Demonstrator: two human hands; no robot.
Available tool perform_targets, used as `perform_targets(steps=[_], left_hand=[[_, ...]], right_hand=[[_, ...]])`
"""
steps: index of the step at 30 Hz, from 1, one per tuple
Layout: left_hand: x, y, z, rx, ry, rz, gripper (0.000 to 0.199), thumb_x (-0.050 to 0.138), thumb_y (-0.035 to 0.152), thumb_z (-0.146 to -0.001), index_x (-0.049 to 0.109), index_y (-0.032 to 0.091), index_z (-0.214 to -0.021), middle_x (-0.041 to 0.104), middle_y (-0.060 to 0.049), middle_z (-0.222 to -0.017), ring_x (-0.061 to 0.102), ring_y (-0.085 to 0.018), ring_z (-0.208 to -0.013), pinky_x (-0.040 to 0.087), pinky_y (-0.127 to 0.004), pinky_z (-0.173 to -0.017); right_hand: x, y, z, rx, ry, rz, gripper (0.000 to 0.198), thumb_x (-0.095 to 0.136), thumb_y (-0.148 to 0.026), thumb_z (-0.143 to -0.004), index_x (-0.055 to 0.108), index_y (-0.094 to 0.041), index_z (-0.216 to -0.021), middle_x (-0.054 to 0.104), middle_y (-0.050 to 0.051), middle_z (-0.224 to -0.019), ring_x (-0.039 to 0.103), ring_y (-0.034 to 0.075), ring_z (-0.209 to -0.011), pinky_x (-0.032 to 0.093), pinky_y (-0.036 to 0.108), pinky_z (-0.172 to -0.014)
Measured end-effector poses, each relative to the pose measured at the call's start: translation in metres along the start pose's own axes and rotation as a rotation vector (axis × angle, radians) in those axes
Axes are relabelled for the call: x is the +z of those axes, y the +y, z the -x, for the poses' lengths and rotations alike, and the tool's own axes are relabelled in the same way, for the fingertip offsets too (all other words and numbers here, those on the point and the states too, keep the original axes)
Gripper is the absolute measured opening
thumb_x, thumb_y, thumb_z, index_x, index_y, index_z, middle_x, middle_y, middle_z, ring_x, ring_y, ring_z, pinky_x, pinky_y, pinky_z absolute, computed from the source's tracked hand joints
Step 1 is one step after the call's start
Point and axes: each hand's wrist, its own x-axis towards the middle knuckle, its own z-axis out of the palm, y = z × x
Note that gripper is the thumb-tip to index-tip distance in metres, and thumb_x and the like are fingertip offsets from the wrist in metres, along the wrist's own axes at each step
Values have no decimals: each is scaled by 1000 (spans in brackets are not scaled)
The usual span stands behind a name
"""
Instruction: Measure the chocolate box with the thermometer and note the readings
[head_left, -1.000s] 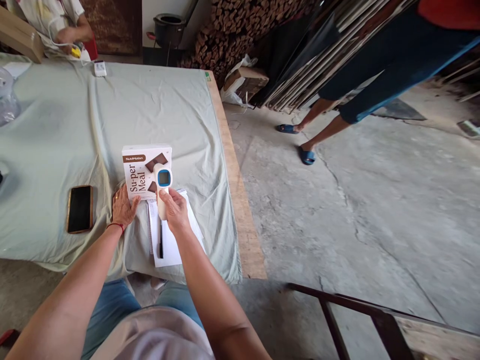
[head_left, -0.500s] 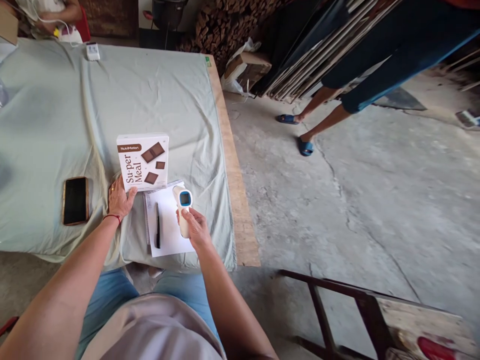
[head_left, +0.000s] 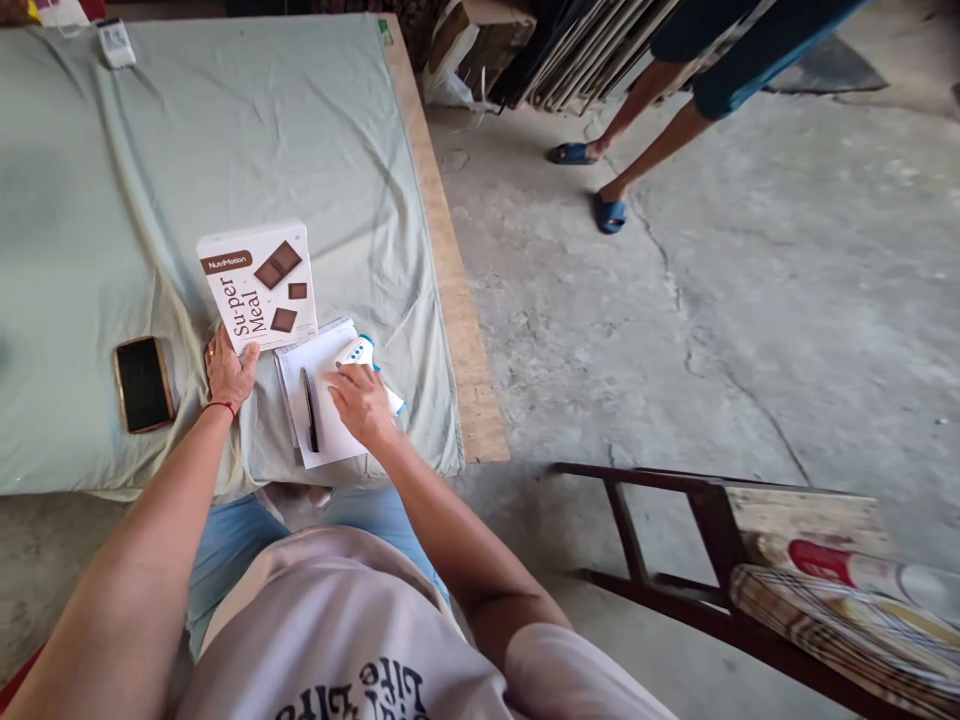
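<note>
My left hand (head_left: pixel 231 370) grips the lower left corner of a white Su-per Meal box (head_left: pixel 259 285), its thumb by the front face. The box stands upright on the cloth with its printed front toward me. Over the sheets of paper (head_left: pixel 334 440) is my right hand (head_left: pixel 364 405), slightly blurred, with its fingers apart. Beneath and beside it lies a white and blue infrared thermometer (head_left: pixel 357 352), turned on its side and partly covered by the hand. A black pen (head_left: pixel 310 410) rests on the paper, left of my right hand.
A smartphone (head_left: pixel 144 385) lies left of my left hand on the cloth-covered table (head_left: pixel 247 130). A small white device (head_left: pixel 115 44) sits at the far edge. Another person's legs (head_left: pixel 652 115) stand beyond on the right. A dark wooden chair (head_left: pixel 705 530) holding several items is at lower right.
My right hand has put the thermometer down on its side and loosened from it. My left hand stays on the box, which now leans a little differently. The camera view has shifted.
</note>
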Motion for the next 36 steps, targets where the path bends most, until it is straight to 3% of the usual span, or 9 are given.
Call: perform_targets(steps=[3,6,9,11,13,18,22,26,36], left_hand=[[1,-2,0,6,-4,-4,85,26,75,-88,46,11,-139,53,-24,-139,46,-38,-132,35,-54,-111],[3,-3,0,8,-14,-9,89,25,77,-87,42,9,-143,51,-24,-140,45,-38,-133,34,-54,-110],[4,-3,1,17,-18,-5,90,24,77,-87,41,9,-144,50,-24,-141,44,-38,-134,33,-54,-112],[5,-3,1,20,-20,1,91,24,78,-87,41,9,-144,50,-24,-142,43,-38,-135,32,-53,-113],[6,-3,2,13,-18,10,90,25,78,-87,42,10,-143,51,-23,-141,43,-38,-135,32,-53,-113],[8,-4,4,12,-22,16,90,23,80,-86,43,12,-142,51,-22,-141,44,-37,-134,33,-53,-112],[7,-2,6,9,-21,14,90,22,80,-87,41,12,-143,52,-22,-140,46,-36,-133,34,-52,-112],[7,-1,7,12,-31,23,90,22,80,-87,41,12,-143,52,-22,-140,45,-36,-134,33,-52,-112],[7,0,8,1,-43,19,94,20,81,-86,39,10,-145,50,-22,-142,44,-36,-135,33,-51,-113]], right_hand=[[3,-15,-13,-192,-191,59,42,38,-10,-94,65,-24,-122,59,13,-113,52,24,-97,41,35,-74],[0,-15,-21,-313,-300,138,37,38,-9,-95,68,-20,-111,59,14,-114,53,24,-96,39,34,-71],[-6,-3,-22,-454,-354,106,28,40,-14,-96,68,-17,-94,62,13,-100,54,22,-88,39,35,-72],[-7,4,-18,-477,-310,-24,22,44,-20,-98,64,-17,-92,63,9,-90,55,20,-81,41,34,-72],[-3,6,-14,-386,-196,-234,16,49,-28,-96,61,-19,-92,63,5,-82,56,17,-73,43,32,-69],[25,-13,-11,70,96,-765,13,50,-33,-89,58,-22,-87,63,0,-74,55,13,-62,45,28,-59],[49,-26,-17,246,177,-851,13,52,-30,-80,61,-21,-83,63,-1,-68,54,13,-57,46,28,-57],[61,-24,-17,249,190,-744,10,55,-29,-77,62,-22,-77,61,-2,-63,52,13,-56,46,29,-59],[63,-23,-14,154,118,-595,14,53,-29,-81,64,-21,-80,70,2,-74,60,16,-64,49,30,-65]])
